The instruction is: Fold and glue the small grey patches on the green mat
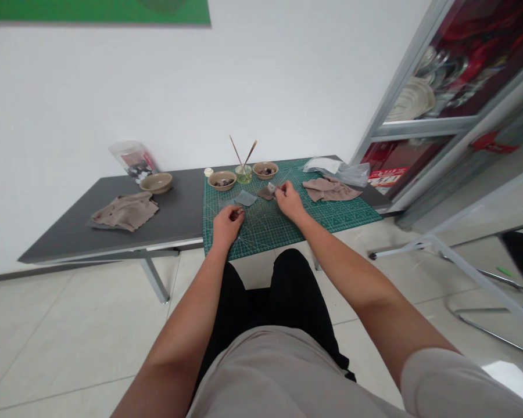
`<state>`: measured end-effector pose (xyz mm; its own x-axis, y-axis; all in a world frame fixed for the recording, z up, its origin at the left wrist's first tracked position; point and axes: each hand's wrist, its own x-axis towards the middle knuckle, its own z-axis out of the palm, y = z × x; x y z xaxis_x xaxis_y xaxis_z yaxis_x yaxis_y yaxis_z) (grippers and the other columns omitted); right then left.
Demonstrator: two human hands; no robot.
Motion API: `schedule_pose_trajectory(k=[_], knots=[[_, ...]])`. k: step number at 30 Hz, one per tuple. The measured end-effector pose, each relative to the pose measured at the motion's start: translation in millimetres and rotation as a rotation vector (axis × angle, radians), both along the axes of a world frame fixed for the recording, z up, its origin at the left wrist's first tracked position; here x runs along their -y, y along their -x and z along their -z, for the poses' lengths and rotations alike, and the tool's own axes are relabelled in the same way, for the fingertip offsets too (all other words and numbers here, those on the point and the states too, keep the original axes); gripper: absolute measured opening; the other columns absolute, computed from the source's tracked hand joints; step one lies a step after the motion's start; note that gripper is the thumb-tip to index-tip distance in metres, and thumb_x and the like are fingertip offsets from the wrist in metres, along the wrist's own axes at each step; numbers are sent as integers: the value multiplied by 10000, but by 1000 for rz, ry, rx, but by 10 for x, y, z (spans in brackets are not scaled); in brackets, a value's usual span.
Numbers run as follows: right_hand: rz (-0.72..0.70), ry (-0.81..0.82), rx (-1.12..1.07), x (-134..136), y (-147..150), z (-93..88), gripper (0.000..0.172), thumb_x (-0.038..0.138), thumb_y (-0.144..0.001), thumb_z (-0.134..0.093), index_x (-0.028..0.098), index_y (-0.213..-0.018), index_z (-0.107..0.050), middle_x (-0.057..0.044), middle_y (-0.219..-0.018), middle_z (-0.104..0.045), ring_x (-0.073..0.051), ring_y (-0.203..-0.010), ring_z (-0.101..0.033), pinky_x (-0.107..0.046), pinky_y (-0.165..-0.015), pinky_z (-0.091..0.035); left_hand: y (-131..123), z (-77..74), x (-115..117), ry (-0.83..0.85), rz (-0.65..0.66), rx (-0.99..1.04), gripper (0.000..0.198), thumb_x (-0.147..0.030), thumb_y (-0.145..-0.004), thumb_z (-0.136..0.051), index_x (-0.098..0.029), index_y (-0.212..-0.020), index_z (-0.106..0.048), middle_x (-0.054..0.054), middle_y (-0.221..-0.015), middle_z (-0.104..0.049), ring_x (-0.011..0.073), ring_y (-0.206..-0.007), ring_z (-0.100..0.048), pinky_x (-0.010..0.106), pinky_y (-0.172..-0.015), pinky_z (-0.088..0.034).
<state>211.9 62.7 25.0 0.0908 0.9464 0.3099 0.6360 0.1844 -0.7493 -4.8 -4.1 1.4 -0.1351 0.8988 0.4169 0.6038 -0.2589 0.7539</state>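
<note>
My left hand (227,225) is over the near part of the green cutting mat (261,229), its fingers curled around something small that I cannot make out. Just beyond it lies a grey-blue square piece (246,198), flat on the mat. My right hand (290,201) is closed in a pinch at a small whitish crumpled piece (272,187). A brown-grey patch (265,193) lies beside those fingertips. Behind the hands are two tan bowls, the left bowl (222,187) and the right bowl (265,176), both with dark lumps inside. Between them a glass jar (244,173) holds two thin brushes (250,152).
A brown cloth (331,189) and a plastic bag (346,172) lie at the mat's right. On the dark table (181,212), leftward, are another cloth (128,212), a tan bowl (156,190) and a clear tub (132,157). A small white cap (208,172) sits near the left bowl.
</note>
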Motion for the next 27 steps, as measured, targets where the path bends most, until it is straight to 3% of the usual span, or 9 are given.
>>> schedule_pose_trajectory(k=[6,10,15,20,27], knots=[[-318,194,-563,90,476,122,100,299,-838,-451,252,-843,-364,26,-776,-587,-141,-646,-591,-289,-656,-483,-45,-145,-46,12,22,82,156,-307,-782,-647,-187,-876,-678,16,-803,-699,142,-683,-601,263,-682,-473],[-373,135,-562,92,656,203,103,247,-786,-491,238,-759,-391,58,-675,-504,-113,-602,-526,-255,-647,-459,-99,-216,-98,3,64,114,126,-273,-784,-640,-183,-867,-672,16,-810,-698,143,-719,-609,261,-707,-477],[-447,117,-626,122,696,233,147,308,-754,-605,219,-752,-488,61,-674,-508,-105,-598,-485,-245,-621,-429,-112,-116,-116,33,42,123,121,-269,-778,-642,-172,-840,-679,12,-746,-676,139,-673,-589,262,-677,-467],[-524,162,-744,190,662,203,274,435,-728,-691,190,-761,-574,18,-736,-579,-121,-671,-541,-267,-667,-462,-77,-57,-96,-2,86,97,107,-265,-780,-630,-186,-831,-683,0,-738,-664,135,-670,-582,258,-674,-468],[-481,220,-832,167,667,225,450,330,-582,-809,210,-952,-582,13,-833,-654,-154,-784,-612,-297,-747,-492,-62,-79,-88,13,57,66,97,-245,-758,-616,-188,-812,-675,-12,-693,-628,135,-648,-557,261,-662,-455]])
